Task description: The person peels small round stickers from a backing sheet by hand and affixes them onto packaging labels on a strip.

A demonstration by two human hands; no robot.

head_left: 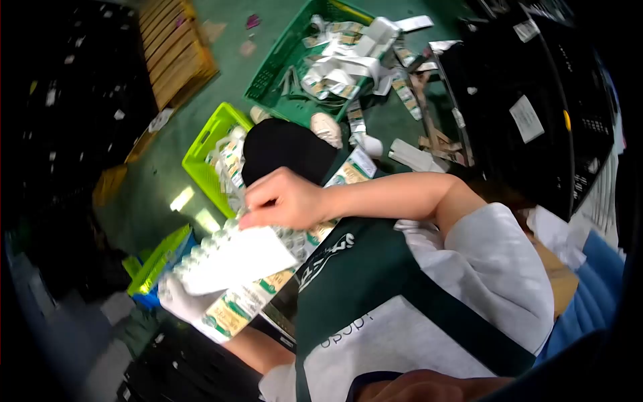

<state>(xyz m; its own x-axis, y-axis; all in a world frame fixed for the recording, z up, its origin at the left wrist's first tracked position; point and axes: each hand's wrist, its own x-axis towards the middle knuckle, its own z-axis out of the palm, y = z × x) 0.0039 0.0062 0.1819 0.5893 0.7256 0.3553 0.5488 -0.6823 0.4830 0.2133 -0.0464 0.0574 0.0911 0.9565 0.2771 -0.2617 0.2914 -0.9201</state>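
We had a clear bumpy tray (289, 236) in front of our apron (365, 281), with a blank white panel (241, 261) over its middle and a printed label strip (231, 315) running slantwise along the side nearest us. Our right hand (281, 201) was over the tray's far side, its fingers curled in and the thumb close to the forefinger; we could not tell whether the tips were clamped on the edge. Our left hand (187, 301) was at the tray's other end, washed out by glare, so we could not tell how its fingers stood.

Just beyond the tray, a lime green crate (203, 144) held a heap of crumpled label scraps (231, 157). Farther out, a dark green crate (264, 70) held loose white strips (335, 70), some of them printed, and more trailed over its right-hand side onto the floor (147, 194). To our left sat a small green-and-blue crate (161, 261), its contents unclear. Black crates (87, 74) were stacked beyond it near a wooden pallet (175, 50), and a black crate (495, 87) stood on our right.
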